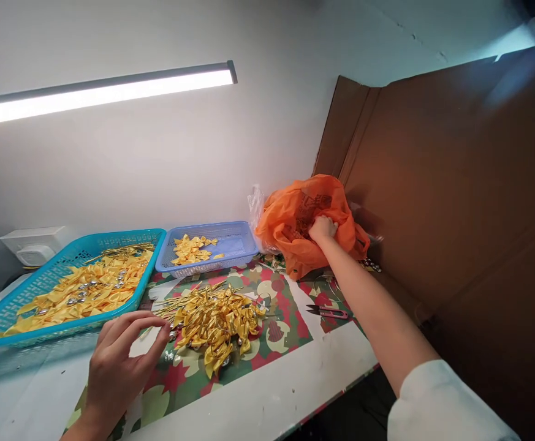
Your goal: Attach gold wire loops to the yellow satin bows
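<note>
apparently fetching, right hand (pixel 323 228) in 1 o'clock bag (pixel 282 222) next needs a pinch; left hand (pixel 114 361) curls, both grips unclear.

At table height a hand could pass along the bare near strip of the white table (pixel 249 404), to the right of the left hand (pixel 122 361), and over the flat patterned cover (pixel 292 334) between the heap of yellow bows (pixel 216 324) and the pink-handled snips (pixel 336 313). Beyond the heap, the teal basket (pixel 151 269) and smaller blue basket (pixel 237 246) block the low way, though the air above their rims is open before the pale wall (pixel 179 171). Rightward, the right arm (pixel 377 306) slants across into the orange bag (pixel 295 260), with tall cardboard (pixel 455 214) barring the side.
</note>
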`<state>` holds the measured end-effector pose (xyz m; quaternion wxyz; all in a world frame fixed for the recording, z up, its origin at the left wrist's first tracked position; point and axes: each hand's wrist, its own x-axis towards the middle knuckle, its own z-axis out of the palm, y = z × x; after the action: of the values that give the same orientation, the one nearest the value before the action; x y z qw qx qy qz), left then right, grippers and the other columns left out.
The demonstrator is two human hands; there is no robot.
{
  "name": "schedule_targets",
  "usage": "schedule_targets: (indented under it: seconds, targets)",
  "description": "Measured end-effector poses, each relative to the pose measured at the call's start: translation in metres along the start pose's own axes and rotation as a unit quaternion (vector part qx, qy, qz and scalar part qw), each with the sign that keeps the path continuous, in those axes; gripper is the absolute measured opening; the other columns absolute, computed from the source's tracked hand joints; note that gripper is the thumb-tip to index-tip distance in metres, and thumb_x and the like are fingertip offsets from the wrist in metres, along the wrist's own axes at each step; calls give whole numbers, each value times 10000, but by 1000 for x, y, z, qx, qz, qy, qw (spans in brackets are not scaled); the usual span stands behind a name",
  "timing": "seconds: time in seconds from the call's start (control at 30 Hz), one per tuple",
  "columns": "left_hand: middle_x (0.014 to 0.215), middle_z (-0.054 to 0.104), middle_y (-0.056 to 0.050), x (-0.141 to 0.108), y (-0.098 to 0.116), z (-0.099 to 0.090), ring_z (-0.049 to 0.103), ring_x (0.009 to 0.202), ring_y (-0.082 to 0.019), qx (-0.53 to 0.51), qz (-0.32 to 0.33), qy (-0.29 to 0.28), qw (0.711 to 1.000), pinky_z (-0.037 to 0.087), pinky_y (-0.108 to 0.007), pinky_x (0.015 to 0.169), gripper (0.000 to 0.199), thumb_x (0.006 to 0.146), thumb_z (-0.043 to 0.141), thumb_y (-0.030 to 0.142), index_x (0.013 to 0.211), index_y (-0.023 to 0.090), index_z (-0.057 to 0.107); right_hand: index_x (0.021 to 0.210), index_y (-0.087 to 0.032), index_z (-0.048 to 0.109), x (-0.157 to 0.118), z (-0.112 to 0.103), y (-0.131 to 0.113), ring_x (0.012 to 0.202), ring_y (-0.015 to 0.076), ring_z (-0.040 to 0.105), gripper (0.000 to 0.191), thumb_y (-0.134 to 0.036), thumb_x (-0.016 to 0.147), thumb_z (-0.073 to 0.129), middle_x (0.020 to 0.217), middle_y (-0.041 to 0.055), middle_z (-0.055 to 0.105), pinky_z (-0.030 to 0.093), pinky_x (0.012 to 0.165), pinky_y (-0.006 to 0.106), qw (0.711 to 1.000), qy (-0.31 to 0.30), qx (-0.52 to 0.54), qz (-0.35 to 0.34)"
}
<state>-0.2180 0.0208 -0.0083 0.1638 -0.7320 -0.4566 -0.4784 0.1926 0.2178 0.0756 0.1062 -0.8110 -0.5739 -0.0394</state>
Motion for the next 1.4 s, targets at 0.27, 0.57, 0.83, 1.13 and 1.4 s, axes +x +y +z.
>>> schedule_targets:
  seconds: [0.27,0.57,0.83,1.13,1.4]
  targets:
    - [838,658,-3,-1,-5,-2,625,758,-235,1,-7,-8,1000,457,-381,741,99,794,665,201,823,286,625,1203,-162,588,11,10,7,1088,224,608,325,-338,930,588,1251,103,595,522,925,445,997,-12,31,-69]
    - [831,675,-43,-2,-8,-3,632,775,-243,15,-1,-15,1000,455,-374,746,24,816,653,225,802,243,647,1085,-138,635,39,-1,26,987,191,650,232,-303,929,590,1096,72,668,538,874,401,977,45,188,-88]
    - [833,652,-5,-2,-7,0,624,775,-259,15,-27,-3,1000,453,-404,758,47,814,633,270,808,309,610,867,-132,714,48,-42,36,804,158,674,176,-167,811,551,913,73,751,510,745,261,913,111,373,-125]
    - [790,669,18,9,4,-9,625,711,-199,51,33,32,998,464,-357,741,135,746,709,161,785,263,629,803,-152,697,-11,-88,41,732,128,646,93,-151,775,608,851,37,724,523,742,276,846,82,492,-187]
    - [737,686,22,-4,124,2,634,712,-157,-124,85,-59,987,490,-312,730,210,750,652,53,776,260,631,789,-179,713,-124,-55,51,693,147,631,103,-254,752,652,779,15,712,511,655,274,813,-165,469,-303]
